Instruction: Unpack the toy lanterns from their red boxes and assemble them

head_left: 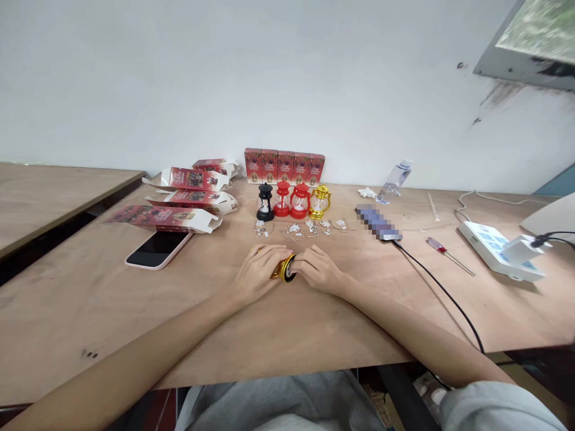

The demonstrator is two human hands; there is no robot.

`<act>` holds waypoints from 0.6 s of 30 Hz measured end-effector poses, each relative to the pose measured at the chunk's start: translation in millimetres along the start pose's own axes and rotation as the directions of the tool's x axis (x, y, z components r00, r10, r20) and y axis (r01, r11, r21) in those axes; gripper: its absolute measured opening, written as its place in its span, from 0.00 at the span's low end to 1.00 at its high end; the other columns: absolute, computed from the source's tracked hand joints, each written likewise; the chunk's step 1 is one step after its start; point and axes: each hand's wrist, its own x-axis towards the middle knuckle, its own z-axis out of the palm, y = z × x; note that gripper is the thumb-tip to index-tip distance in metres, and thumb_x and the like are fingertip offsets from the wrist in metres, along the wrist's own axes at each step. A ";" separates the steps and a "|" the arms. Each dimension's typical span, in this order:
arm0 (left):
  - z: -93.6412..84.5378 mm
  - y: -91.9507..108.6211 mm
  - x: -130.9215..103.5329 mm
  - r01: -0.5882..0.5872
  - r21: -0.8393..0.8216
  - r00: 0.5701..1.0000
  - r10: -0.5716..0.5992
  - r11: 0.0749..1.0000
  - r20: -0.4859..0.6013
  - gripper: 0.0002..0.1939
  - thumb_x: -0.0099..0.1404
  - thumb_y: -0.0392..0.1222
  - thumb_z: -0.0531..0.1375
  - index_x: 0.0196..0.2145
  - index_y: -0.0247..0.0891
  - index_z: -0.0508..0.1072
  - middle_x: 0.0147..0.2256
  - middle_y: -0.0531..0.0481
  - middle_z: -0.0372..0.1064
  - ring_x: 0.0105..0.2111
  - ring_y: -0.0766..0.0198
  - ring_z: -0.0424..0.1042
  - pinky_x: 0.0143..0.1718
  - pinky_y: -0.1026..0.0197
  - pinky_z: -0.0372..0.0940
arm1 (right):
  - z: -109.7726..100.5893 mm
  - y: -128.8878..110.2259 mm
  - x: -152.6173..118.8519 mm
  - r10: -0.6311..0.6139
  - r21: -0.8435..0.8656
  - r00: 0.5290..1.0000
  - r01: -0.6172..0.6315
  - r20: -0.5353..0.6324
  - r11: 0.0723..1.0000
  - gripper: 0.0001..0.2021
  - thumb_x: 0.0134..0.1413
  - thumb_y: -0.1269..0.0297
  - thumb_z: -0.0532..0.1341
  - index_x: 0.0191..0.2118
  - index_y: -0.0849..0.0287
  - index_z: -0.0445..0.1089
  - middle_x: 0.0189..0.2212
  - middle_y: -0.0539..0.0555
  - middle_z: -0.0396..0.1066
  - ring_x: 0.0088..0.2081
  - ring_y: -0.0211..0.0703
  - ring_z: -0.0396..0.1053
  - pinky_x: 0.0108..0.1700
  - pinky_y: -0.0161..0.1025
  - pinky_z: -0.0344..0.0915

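Gold toy lantern (283, 268) lying on its side on the plywood table (90, 299), clamped between both hands: left hand (260, 269) wrapped over its body, right hand (317, 269) pinching the dark end. Just beyond, small metal parts (296, 228) scattered in a row. Behind those, four upright lanterns: black (265, 203), two red (291, 200), gold (320, 202). Red boxes (284, 166) standing against the wall; smartphone (157, 249) face up at left; screwdriver (442, 248) well off to the right.
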 end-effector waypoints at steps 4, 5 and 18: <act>2.3 -1.7 -0.5 0.020 -0.032 0.999 -0.022 0.999 -0.049 0.16 0.62 0.39 0.57 0.48 0.39 0.64 0.45 0.46 0.72 0.48 0.60 0.69 0.46 0.56 0.60 | 0.8 -0.8 -0.3 0.003 -0.004 0.998 -0.003 -0.066 1.000 0.07 0.61 0.74 0.48 0.37 0.58 0.61 0.31 0.53 0.71 0.32 0.36 0.66 0.33 0.36 0.59; 3.1 -2.4 -0.9 0.030 -0.037 0.998 -0.032 0.999 -0.054 0.17 0.61 0.39 0.58 0.48 0.40 0.63 0.45 0.46 0.72 0.48 0.60 0.69 0.46 0.56 0.60 | 1.5 -0.9 -0.7 0.012 0.005 0.995 -0.012 -0.095 1.000 0.07 0.61 0.73 0.48 0.38 0.58 0.60 0.32 0.54 0.71 0.33 0.36 0.66 0.33 0.36 0.60; 4.2 -6.2 -1.5 0.065 -0.026 0.994 -0.067 0.998 -0.090 0.18 0.59 0.37 0.59 0.48 0.40 0.63 0.45 0.45 0.72 0.47 0.59 0.70 0.46 0.56 0.60 | -2.0 -1.9 -5.7 0.297 0.202 0.938 -0.260 -0.179 0.944 0.02 0.58 0.70 0.55 0.35 0.57 0.62 0.31 0.54 0.70 0.33 0.37 0.70 0.33 0.36 0.68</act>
